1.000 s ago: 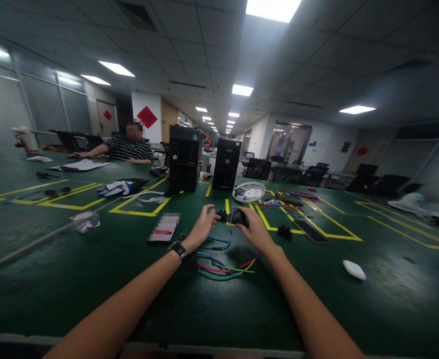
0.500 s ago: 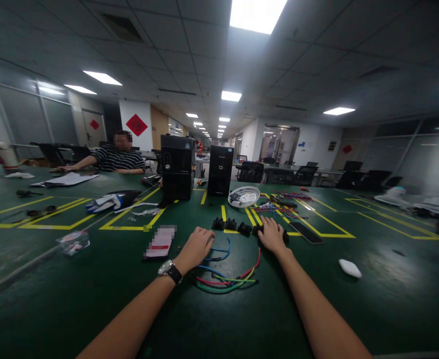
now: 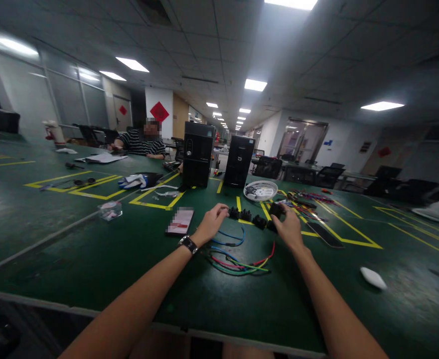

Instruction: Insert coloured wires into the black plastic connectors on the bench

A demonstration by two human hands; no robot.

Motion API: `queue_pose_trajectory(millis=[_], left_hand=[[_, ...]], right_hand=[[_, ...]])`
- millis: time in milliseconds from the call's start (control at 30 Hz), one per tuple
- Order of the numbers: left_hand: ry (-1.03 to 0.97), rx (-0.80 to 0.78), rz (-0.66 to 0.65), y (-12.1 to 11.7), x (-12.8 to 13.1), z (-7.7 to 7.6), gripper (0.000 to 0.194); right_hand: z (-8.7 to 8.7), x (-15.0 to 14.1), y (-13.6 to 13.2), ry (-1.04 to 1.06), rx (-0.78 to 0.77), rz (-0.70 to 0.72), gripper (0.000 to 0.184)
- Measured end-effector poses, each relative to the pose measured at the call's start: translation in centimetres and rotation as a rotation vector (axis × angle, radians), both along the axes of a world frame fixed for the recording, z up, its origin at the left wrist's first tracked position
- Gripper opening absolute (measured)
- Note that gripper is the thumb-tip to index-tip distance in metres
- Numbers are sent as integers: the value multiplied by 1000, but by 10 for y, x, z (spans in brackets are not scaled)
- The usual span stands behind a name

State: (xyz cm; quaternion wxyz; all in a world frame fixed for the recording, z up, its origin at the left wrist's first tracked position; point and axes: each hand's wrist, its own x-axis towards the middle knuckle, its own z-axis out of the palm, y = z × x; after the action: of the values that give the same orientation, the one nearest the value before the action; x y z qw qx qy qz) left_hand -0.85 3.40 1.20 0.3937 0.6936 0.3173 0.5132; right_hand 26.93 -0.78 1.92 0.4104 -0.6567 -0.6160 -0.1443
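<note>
Sitting pinched between right fingers (image 3: 287,210) is a black block (image 3: 277,209) — left fingers (image 3: 218,210), hold unclear.

Dim light is shed by ceiling panels (image 3: 255,85), a pale glare is thrown on the tabletop (image 3: 409,301) at right, and frame edges are stretched and softened.

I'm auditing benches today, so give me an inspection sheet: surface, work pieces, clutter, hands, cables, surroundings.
Surface: green tabletop, marked with yellow lines.
Work pieces: black blocks, several roughly in a row.
Clutter: phone, white basket, white rounded object.
Hands: right hand grips a black block; left hand is by the row's left end, contact unclear.
Cables: coloured wires loosely curved nearer the person; tangled wire heap beyond the right hand.
Surroundings: two black computer towers, seated person across the table.
</note>
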Motion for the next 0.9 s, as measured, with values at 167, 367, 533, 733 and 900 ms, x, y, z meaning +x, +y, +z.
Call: queue_pose_trajectory(millis=[167,367,533,733,900], left_hand=[[-283,-522,-436,-7,10,-2,39],[-514,-563,-292,0,4,0,39],[-690,-571,-90,18,-6,3,36],[-776,-672,-131,19,-7,5,34],[-728,-681,-220,13,-6,5,30]], right_hand=[[3,-104,-11,-76,12,591,56],[2,-126,-26,28,39,566,40],[-13,-129,-28,-145,-357,646,23],[-18,-151,-41,-219,-519,783,5],[-4,-138,-43,23,-522,849,12]])
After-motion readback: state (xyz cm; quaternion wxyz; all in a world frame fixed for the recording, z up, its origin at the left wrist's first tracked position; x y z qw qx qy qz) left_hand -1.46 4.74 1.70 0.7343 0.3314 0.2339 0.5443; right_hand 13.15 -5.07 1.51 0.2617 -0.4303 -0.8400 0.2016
